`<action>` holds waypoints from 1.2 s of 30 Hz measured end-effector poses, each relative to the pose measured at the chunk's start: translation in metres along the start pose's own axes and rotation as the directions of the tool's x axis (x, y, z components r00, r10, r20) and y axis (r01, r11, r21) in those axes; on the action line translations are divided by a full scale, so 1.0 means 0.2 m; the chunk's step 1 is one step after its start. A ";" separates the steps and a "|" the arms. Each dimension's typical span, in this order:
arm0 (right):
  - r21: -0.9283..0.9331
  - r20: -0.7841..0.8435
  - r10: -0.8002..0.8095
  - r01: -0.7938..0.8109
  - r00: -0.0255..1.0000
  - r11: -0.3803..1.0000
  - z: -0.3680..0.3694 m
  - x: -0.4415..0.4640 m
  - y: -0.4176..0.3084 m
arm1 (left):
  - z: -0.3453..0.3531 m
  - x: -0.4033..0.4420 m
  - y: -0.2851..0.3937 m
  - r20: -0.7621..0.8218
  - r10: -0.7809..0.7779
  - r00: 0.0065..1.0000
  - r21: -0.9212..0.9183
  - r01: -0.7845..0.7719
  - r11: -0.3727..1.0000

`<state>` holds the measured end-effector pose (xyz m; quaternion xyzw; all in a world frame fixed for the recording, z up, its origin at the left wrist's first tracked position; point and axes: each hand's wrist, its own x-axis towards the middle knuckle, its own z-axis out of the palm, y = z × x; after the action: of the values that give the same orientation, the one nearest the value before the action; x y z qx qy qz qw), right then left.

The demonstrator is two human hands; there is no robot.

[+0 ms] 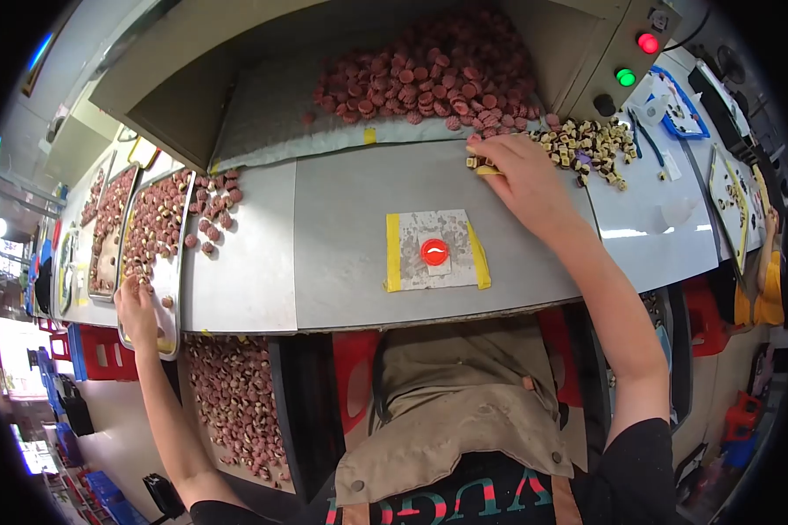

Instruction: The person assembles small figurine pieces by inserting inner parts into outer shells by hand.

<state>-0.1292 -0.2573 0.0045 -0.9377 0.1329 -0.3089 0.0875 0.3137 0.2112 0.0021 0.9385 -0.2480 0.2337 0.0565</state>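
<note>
My left hand [137, 313] is at the near end of a metal tray [184, 206], its fingers curled over small pink-and-cream pieces [155, 223]. What lies under those fingertips is hidden. Further right, my right hand [530, 175] reaches to the worktop below the machine opening, with thumb and fingers drawn together beside small cream-and-dark cubes [578, 149]. A yellow strip shows by its thumb; I cannot make out what is in the pinch. Between my hands a red round piece [434, 252] with a white mark sits on a white taped plate [451, 226].
Pink ridged cup-shaped pieces [438, 79] are heaped inside the machine [569, 52]. Loose pink pieces [210, 206] lie beside the tray. A bin of pink pieces [236, 402] stands under the table. Tweezers [646, 136] and a blue tray [687, 114] are at right, near another person's arm [769, 236].
</note>
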 end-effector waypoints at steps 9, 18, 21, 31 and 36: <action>-0.081 0.112 -0.038 0.047 0.993 0.996 -0.11 -0.03 -0.14 | 0.00 0.07 1.48 -0.009 0.394 0.919 -0.749 -0.267 0.606; -0.051 0.431 0.109 -0.096 0.896 0.994 -0.25 -0.11 -0.20 | 0.15 0.12 1.99 -0.087 0.404 0.911 -0.692 -0.347 0.633; 0.064 0.412 0.161 -0.205 0.897 0.977 -0.25 -0.12 -0.18 | 0.07 0.06 1.87 -0.028 0.404 0.914 -0.868 -0.223 0.443; 0.135 0.320 0.178 -0.231 0.930 0.964 -0.21 -0.20 -0.19 | -0.44 -0.60 1.64 0.524 0.586 0.618 -0.747 0.664 -0.031; 0.106 0.323 0.207 -0.253 0.923 0.962 -0.23 -0.18 -0.23 | -0.50 -0.69 1.69 0.520 0.603 0.605 -0.684 0.717 -0.130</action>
<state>-0.1754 -0.2067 0.0331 -0.9434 0.2039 -0.1547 0.2110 -0.0009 -0.0001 0.0233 0.5354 -0.2671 -0.4879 0.6355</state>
